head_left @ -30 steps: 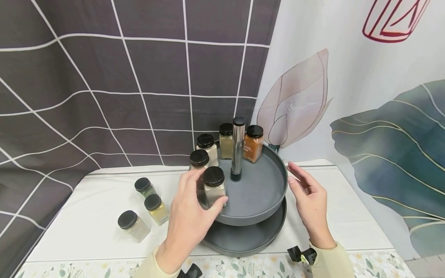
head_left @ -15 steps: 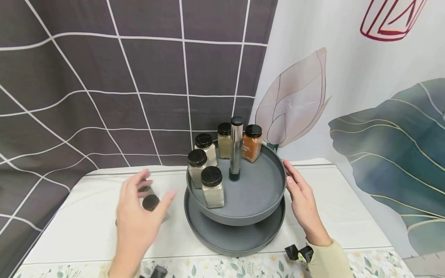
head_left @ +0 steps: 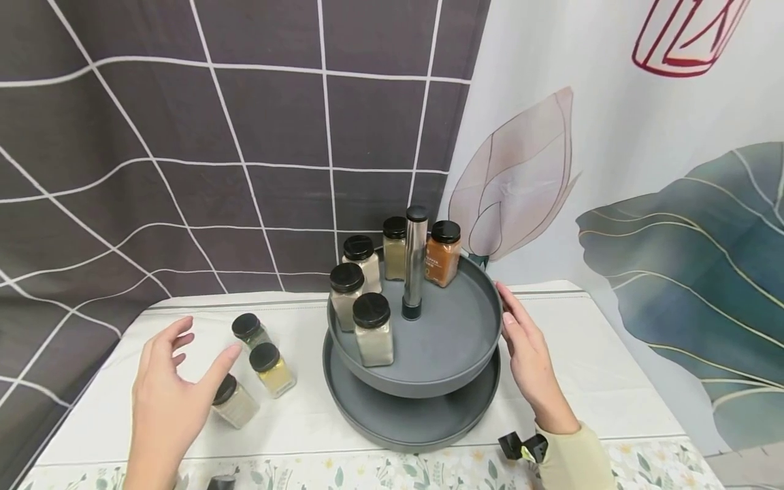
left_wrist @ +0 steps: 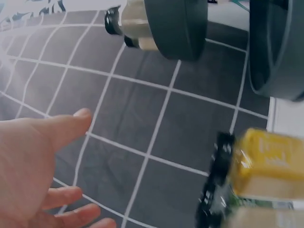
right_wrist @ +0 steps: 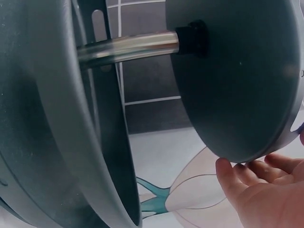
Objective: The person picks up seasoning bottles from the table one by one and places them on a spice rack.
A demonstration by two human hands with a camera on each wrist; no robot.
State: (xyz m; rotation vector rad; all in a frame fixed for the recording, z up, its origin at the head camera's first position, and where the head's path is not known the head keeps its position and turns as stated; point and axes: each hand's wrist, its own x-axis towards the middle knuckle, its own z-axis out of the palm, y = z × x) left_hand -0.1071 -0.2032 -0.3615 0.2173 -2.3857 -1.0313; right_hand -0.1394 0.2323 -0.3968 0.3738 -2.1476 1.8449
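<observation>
Head view: left hand spread-fingered over a pale jar; right hand's straight fingers touch the upper tray.

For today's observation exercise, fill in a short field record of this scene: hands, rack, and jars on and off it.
Left hand: open, above the three table jars, holding nothing
Right hand: open, fingers at the upper tray's rim
Rack: two grey round trays on a metal post
Upper tray jars: five, black lids, upright
Lower tray: no jars visible
</observation>
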